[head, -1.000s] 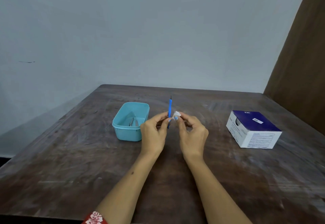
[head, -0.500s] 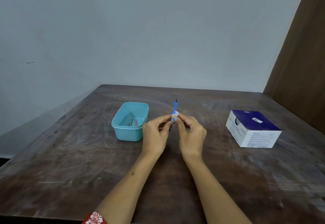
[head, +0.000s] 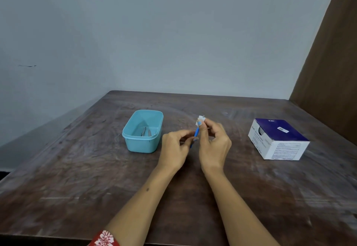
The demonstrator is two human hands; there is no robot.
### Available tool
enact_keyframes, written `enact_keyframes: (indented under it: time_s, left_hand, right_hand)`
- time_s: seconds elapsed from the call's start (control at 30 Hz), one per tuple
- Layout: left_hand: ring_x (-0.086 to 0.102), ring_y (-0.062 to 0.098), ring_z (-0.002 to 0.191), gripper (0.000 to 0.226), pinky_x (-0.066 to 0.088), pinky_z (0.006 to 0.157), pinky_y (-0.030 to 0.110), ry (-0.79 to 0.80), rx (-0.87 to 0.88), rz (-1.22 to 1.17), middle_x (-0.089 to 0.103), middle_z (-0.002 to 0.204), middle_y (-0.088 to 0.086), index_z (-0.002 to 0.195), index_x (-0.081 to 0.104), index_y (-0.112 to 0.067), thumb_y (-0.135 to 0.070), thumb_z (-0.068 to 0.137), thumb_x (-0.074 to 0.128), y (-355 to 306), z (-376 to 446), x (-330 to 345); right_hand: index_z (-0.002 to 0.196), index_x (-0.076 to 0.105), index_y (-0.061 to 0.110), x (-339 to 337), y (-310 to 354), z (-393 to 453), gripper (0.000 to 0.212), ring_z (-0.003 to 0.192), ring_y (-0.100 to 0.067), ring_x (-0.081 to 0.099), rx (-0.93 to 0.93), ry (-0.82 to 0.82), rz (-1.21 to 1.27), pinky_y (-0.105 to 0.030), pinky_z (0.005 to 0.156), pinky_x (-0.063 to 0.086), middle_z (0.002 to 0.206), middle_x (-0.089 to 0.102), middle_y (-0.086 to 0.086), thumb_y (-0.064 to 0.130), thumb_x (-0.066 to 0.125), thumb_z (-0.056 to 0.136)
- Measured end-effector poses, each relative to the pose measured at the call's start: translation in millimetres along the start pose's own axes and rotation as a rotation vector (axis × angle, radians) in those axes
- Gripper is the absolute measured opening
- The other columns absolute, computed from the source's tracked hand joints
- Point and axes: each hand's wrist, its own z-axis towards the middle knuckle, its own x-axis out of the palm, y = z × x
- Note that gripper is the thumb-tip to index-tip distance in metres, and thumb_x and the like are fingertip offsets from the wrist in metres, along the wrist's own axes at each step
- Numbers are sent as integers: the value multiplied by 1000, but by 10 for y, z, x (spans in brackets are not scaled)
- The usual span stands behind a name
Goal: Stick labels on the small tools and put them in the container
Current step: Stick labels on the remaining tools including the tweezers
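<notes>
A thin blue tool (head: 195,134) is held upright between both hands above the middle of the table. My left hand (head: 174,149) pinches its lower part. My right hand (head: 213,144) pinches a small white label (head: 201,120) against the tool's upper end, which the label and fingers hide. To the left stands a light blue plastic container (head: 143,131), open at the top, with small metal tools (head: 145,131) lying on its floor.
A white and dark blue cardboard box (head: 278,138) sits on the right of the brown wooden table (head: 77,178). A grey wall rises behind the table and a brown panel stands at the far right.
The blue tool's tip stood clear above the fingers before; now the label and my right fingers cover its top. My right hand has risen slightly and my left hand has slid lower on the tool.
</notes>
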Motion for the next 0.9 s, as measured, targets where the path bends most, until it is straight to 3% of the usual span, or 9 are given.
enact_keyframes:
  time_s: [0.17,0.27,0.47,0.9]
  left_hand:
    - [65,2,83,30,51,77,9,-64,34,33,72,97,0,111,68,-12,-2,84,63,21,-3,-11]
    - [65,3,86,29,51,78,11,-62,76,73,73,98,1,110,68,-13,-3,84,63,15,0,-2]
    - [67,9,88,27,55,80,27,-68,136,161,73,97,3,109,70,-12,-4,84,63,34,4,22]
    - [66,13,82,24,52,76,21,-90,189,228,73,93,5,106,70,-10,-4,84,63,-17,-33,39]
  right_hand:
    - [89,73,17,12,-27,-25,7,72,0,60,-23,66,-41,-5,60,40,78,64,8,16,69,84]
    - [86,73,15,1,-18,-11,5,70,-1,60,-24,25,-21,-5,62,40,76,64,7,16,69,83]
    - [84,72,18,-8,16,-6,6,69,-2,61,-3,-41,31,-7,64,42,75,63,12,14,67,84]
    - [85,70,14,-23,39,7,7,69,-1,61,-19,-152,44,-8,59,42,78,66,4,16,65,87]
